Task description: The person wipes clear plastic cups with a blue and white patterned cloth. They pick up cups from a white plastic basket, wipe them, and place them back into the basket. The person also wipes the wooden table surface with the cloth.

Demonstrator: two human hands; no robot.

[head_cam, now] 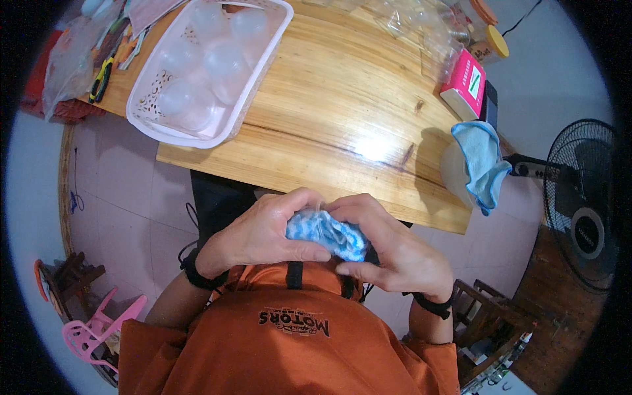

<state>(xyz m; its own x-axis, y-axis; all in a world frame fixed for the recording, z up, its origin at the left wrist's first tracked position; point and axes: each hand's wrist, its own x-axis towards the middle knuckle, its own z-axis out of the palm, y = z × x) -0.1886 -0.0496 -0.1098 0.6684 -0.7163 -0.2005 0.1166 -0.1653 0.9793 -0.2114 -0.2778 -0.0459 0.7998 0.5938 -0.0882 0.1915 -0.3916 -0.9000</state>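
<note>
Close to my body, at the front edge of the wooden table, both hands grip a bunched blue-and-white cloth. My left hand curls around one end, its thumb along the near side. The other end lies in my right hand, fingers over the top and thumb below. Something clear, perhaps plastic, glints on the cloth's upper side; its shape cannot be made out. Beyond my left hand stands a white plastic basket with several rounded, translucent plastic pieces in it.
The wooden table spans the front. On its right are a light blue cloth draped over a translucent container, a pink box, jars and clear plastic packaging. An electric fan stands right; a yellow-and-black cutter lies left.
</note>
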